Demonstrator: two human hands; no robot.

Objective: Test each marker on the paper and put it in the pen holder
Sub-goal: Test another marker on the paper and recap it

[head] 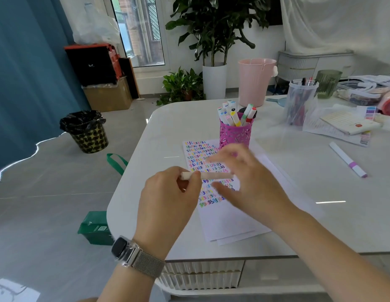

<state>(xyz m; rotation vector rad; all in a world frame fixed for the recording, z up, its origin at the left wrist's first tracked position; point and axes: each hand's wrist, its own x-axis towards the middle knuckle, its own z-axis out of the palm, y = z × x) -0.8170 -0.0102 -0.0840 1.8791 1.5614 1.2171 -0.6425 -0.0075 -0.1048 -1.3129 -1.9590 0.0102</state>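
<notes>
My left hand (168,195) grips a white marker (208,175) that lies level above the paper (224,223). Just right of the marker's free end is my right hand (248,182), blurred, fingers spread and holding nothing. The paper carries rows of coloured squiggles on its upper half. Behind it stands the pink perforated pen holder (235,134) with several markers in it. A second white marker with a purple band (348,160) lies on the table to the right.
On the white table (320,225), a clear plastic tub of pens (299,101), a green cup (328,82) and papers with a booklet (346,123) crowd the far right. Beyond the table stand a pink bin (255,80), potted plants and a black-bagged bin (85,130).
</notes>
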